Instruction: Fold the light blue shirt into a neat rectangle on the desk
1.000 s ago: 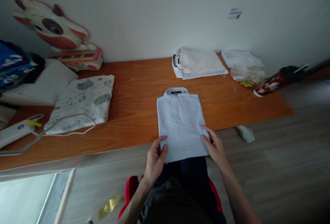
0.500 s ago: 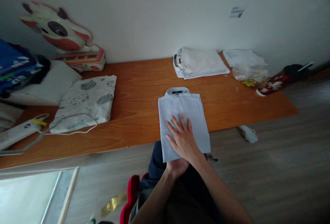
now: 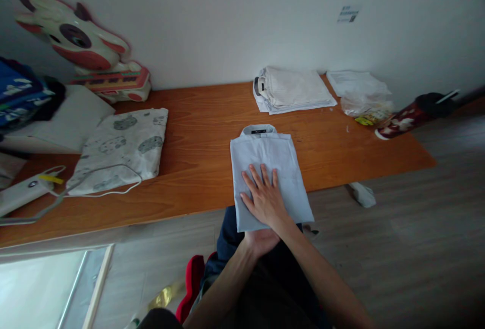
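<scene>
Wooden table (image 3: pixel 197 116) carries light-blue folded shirt (image 3: pixel 265 154), white shirt stack (image 3: pixel 293 89), patterned cloth (image 3: pixel 121 147).

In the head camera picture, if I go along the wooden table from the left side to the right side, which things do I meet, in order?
White device with cable → spotted cloth → folded light blue shirt, with the right hand flat on it → clear plastic bag → red patterned bottle lying at the table's right end.
</scene>
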Demonstrator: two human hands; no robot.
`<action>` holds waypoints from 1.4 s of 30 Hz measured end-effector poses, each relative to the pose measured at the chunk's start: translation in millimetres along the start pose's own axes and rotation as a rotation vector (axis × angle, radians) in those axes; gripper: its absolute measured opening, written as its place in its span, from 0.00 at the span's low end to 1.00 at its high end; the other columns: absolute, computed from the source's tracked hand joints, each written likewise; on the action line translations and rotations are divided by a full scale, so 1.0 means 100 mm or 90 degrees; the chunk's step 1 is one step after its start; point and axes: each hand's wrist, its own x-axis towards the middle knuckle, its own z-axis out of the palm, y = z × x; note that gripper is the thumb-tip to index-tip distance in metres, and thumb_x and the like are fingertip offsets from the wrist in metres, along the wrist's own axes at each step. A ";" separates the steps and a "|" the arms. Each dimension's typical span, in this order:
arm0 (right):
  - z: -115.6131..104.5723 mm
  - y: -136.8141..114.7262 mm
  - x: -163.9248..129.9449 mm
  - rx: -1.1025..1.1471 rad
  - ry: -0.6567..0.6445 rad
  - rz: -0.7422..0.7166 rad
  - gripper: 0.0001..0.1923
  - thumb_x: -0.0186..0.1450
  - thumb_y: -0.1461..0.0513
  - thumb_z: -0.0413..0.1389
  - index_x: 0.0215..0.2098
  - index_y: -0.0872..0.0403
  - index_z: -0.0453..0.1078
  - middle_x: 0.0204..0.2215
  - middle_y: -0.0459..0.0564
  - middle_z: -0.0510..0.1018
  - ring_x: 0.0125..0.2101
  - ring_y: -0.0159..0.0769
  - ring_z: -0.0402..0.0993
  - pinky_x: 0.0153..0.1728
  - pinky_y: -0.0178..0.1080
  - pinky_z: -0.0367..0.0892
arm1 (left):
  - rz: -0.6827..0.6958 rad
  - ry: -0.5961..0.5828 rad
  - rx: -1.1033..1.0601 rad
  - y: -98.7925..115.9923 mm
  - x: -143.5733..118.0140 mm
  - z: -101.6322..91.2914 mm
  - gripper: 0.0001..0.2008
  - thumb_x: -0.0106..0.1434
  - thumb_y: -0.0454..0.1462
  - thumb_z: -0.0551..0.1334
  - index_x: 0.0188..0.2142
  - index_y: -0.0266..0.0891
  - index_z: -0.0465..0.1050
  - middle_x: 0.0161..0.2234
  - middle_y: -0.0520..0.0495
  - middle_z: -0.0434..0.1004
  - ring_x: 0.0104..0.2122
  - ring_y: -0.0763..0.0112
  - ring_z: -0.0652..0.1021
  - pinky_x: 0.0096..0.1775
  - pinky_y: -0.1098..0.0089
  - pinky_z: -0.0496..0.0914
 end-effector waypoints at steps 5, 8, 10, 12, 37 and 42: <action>0.05 0.07 0.32 -0.030 -0.019 -0.001 0.36 0.77 0.46 0.54 0.79 0.46 0.56 0.80 0.50 0.47 0.79 0.64 0.38 0.75 0.73 0.31 | -0.194 -0.115 -0.103 -0.28 -0.01 -0.07 0.27 0.69 0.56 0.64 0.54 0.40 0.82 0.59 0.36 0.82 0.62 0.45 0.79 0.62 0.50 0.73; -0.02 0.08 0.39 -0.019 -0.030 -0.006 0.35 0.78 0.47 0.52 0.79 0.48 0.56 0.80 0.51 0.49 0.79 0.61 0.40 0.76 0.71 0.34 | -0.105 -0.054 0.102 -0.29 -0.21 -0.15 0.21 0.69 0.51 0.66 0.48 0.37 0.83 0.48 0.37 0.85 0.50 0.51 0.83 0.52 0.56 0.78; -0.12 0.11 0.33 -0.006 -0.027 -0.008 0.33 0.80 0.51 0.49 0.79 0.49 0.54 0.80 0.50 0.51 0.79 0.55 0.44 0.77 0.66 0.37 | -0.006 -0.039 0.249 -0.12 -0.38 -0.18 0.18 0.74 0.49 0.62 0.44 0.37 0.83 0.41 0.42 0.84 0.43 0.59 0.82 0.44 0.64 0.77; -0.23 0.17 0.23 -0.002 -0.010 -0.003 0.31 0.81 0.54 0.46 0.80 0.49 0.54 0.79 0.48 0.52 0.78 0.50 0.46 0.78 0.62 0.38 | 0.091 -0.034 0.373 0.16 -0.49 -0.15 0.19 0.78 0.48 0.58 0.40 0.38 0.82 0.33 0.46 0.81 0.35 0.65 0.79 0.37 0.69 0.73; -0.13 1.11 1.08 0.018 0.091 0.116 0.36 0.77 0.49 0.52 0.79 0.51 0.56 0.78 0.58 0.55 0.78 0.59 0.45 0.74 0.71 0.36 | 0.540 0.081 1.123 1.29 1.83 -0.27 0.31 0.78 0.45 0.55 0.76 0.43 0.58 0.79 0.38 0.49 0.79 0.44 0.48 0.74 0.32 0.46; -0.31 1.08 0.24 0.356 0.360 0.191 0.21 0.77 0.47 0.53 0.58 0.49 0.78 0.58 0.58 0.82 0.60 0.51 0.77 0.63 0.56 0.71 | 0.528 0.118 0.925 1.28 1.46 -0.52 0.24 0.79 0.44 0.55 0.71 0.45 0.67 0.78 0.41 0.55 0.78 0.50 0.56 0.73 0.37 0.57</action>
